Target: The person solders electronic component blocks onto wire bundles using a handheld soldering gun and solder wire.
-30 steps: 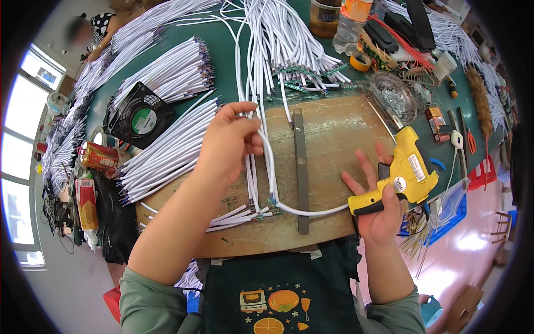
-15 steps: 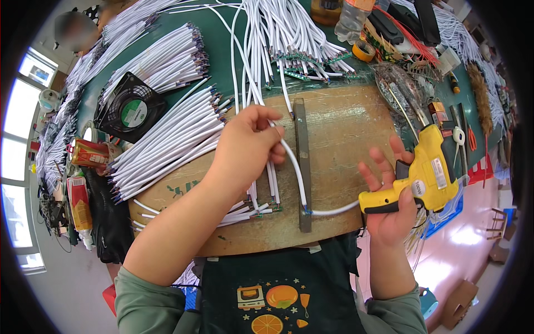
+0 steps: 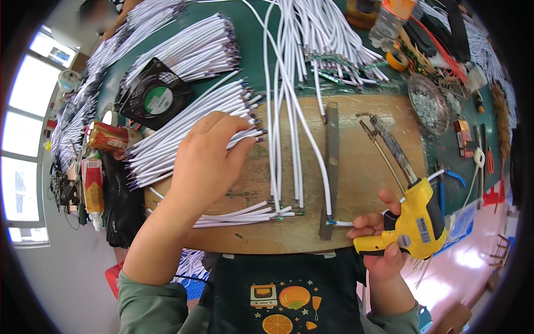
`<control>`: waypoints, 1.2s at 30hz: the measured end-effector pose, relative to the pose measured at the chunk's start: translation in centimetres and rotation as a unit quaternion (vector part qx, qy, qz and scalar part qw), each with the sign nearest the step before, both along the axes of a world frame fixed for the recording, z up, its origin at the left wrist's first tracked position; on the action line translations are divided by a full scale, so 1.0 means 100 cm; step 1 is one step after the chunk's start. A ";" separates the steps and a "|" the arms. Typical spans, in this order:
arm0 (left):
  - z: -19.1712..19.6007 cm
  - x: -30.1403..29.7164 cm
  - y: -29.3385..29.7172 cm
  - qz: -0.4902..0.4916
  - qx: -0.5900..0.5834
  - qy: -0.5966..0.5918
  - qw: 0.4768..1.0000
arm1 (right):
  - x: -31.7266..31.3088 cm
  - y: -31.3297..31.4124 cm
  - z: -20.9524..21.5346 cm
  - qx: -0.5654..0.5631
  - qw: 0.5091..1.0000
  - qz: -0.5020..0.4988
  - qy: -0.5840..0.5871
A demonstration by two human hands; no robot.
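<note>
My left hand (image 3: 206, 161) is closed at the near edge of a bundle of white cables (image 3: 183, 136), thumb and fingers pinching a cable near its stripped end. In my right hand (image 3: 387, 261) is a yellow soldering gun (image 3: 421, 220), its fingers round the handle. The gun's metal tip (image 3: 384, 136) points up and left over the brown board (image 3: 367, 167). A long white cable (image 3: 312, 146) runs down to a flat grey bar (image 3: 332, 139). At the bar's near end it meets the blue wires of another white piece, which passes under my right hand.
Several white cables (image 3: 250, 214) lie at the board's near edge. A black fan (image 3: 158, 94) stands left, beside a red and gold can (image 3: 108, 136). At right are a dish of small shiny bits (image 3: 428, 106) and yellow tape (image 3: 396, 59). Another person is at far left.
My left hand has moved left, from the hanging cable to the cable bundle. The soldering gun has come nearer and left, its tip now over the board. The whole view has shifted.
</note>
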State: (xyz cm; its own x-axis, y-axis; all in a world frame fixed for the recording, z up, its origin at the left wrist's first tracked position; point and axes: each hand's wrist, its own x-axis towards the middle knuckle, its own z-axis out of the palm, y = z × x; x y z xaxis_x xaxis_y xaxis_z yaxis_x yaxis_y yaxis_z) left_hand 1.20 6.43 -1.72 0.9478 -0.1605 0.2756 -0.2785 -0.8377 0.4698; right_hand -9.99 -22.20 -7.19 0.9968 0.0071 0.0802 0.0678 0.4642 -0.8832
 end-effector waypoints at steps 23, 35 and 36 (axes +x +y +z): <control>-0.029 0.003 0.016 0.025 0.112 -0.131 0.985 | 0.011 0.013 0.000 0.033 0.999 0.009 0.029; 0.033 -0.053 -0.030 -0.148 0.050 -0.029 0.987 | 0.008 0.008 0.000 -0.010 0.999 0.044 0.018; 0.035 -0.059 -0.039 -0.162 0.036 0.056 0.984 | 0.007 0.007 -0.001 -0.015 0.999 0.049 0.013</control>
State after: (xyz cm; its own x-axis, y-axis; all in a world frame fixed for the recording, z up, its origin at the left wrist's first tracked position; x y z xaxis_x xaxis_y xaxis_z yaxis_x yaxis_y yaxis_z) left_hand -4.71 2.57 1.75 0.8672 -0.4752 0.1487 -0.4867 -0.7458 0.4549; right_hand -9.30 -21.51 -7.26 0.9929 0.1066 0.0535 0.0010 0.4408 -0.8976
